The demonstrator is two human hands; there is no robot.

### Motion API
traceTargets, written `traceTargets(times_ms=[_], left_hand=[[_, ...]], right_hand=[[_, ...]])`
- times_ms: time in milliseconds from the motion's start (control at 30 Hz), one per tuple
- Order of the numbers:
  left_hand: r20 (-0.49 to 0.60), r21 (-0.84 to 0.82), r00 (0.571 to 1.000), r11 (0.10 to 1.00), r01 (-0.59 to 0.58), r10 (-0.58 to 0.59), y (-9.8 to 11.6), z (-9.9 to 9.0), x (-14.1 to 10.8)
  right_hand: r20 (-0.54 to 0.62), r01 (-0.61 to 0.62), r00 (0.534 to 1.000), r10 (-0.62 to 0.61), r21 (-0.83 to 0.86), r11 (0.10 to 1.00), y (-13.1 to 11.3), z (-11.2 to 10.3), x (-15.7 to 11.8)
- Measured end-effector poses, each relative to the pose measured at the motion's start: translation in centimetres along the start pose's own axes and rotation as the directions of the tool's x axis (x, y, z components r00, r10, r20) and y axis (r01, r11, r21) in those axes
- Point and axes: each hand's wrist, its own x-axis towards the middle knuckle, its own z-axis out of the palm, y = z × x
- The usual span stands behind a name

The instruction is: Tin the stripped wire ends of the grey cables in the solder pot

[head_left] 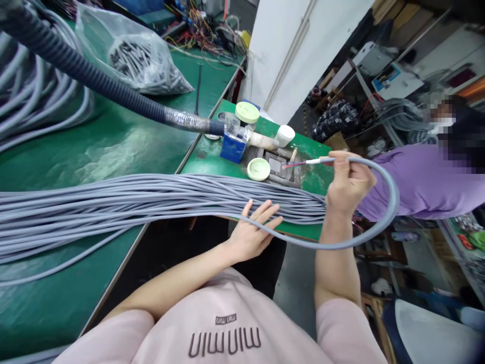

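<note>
Dozens of smooth grey cables [170, 199] lie bundled; the right hand [350, 184] pinches one.

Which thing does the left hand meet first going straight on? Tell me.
The grey cable bundle, just beyond the left hand. Depth is unclear, so its fingertips may already touch it.

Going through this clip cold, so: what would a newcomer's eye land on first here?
A thick bundle of grey cables sweeps across the middle of the view, over a green-topped workbench. At centre right, the right hand pinches a looped cable near its stripped end, where thin coloured wires show, with the open left hand at the loop. At upper left, a black corrugated conduit runs to a blue block.
</note>
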Motion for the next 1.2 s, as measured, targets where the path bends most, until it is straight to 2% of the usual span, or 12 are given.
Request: traceTargets(times_ms=[100, 233, 333, 433, 667, 867, 1033, 1200], left_hand=[[-0.101, 0.132, 0.994, 0.990, 0.054, -0.041, -1.4, 0.3, -0.2], [-0.051, 0.196, 0.991, 0.971, 0.134, -0.126, -2.8, 1.2, -0.8], [-0.051, 0.203, 0.992, 0.972, 0.119, -0.111, -3.4, 1.7, -1.1], [-0.077, 0.207, 0.994, 0.974, 0.092, -0.078, -3.6, 2.0, -1.3], [-0.076, 0.190, 0.993, 0.977, 0.100, -0.087, -3.7, 2.1, -1.4], [-0.084, 0.207, 0.993, 0.973, 0.100, -0.084, -3.7, 2.0, -1.3], [-0.098, 0.198, 0.992, 0.975, 0.101, -0.083, -3.7, 2.0, -1.3], [-0.096, 0.206, 0.991, 0.973, 0.107, -0.088, -3.7, 2.0, -1.3]], right_hand=[[0.081, -0.024, 0.996, 0.025, -0.011, 1.000, 1.0, 1.9, -0.2], [0.226, -0.054, 0.972, 0.059, -0.030, 0.998, 2.2, 4.0, -0.9], [0.308, -0.060, 0.948, 0.072, -0.050, 0.997, 2.8, 5.3, -1.8], [0.324, -0.011, 0.945, 0.047, -0.113, 0.994, 3.4, 6.4, -2.7], [0.424, 0.230, 0.901, -0.089, -0.293, 0.928, 3.5, 8.1, -3.4], [0.442, 0.249, 0.891, -0.103, -0.287, 0.925, 3.5, 8.8, -3.6], [0.478, 0.210, 0.876, -0.057, -0.273, 0.939, 3.9, 9.3, -3.8], [0.479, 0.281, 0.870, -0.118, -0.284, 0.917, 4.2, 9.7, -3.7]])
